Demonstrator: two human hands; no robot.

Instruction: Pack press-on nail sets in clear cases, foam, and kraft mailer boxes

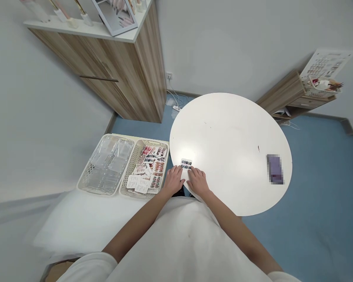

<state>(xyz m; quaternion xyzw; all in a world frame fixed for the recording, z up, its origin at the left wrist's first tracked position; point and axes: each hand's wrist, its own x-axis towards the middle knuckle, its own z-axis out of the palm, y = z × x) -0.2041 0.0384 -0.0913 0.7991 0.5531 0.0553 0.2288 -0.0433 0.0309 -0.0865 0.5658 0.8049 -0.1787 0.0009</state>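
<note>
A small white card of press-on nails point(186, 163), with two rows of dark, bluish nails, lies near the close edge of the round white table point(223, 129). My left hand point(174, 180) rests at its lower left corner, fingers forward and thumb apart. At the opposite lower corner is my right hand point(198, 181), palm down, its fingertips touching or just beside the card. Both thumbs point inward below the card with a gap between them. Left of my hands, a cream basket point(122, 187) holds many similar nail cards point(158, 167), some showing printed white backs.
Another basket point(80, 184) holds clear plastic cases point(106, 166). A pixelated purple object point(275, 169) lies at the table's right. Wooden cabinets point(148, 66) stand at the back left, with a low shelf unit point(285, 92) at right. White bulky material point(85, 227) is beside my left arm.
</note>
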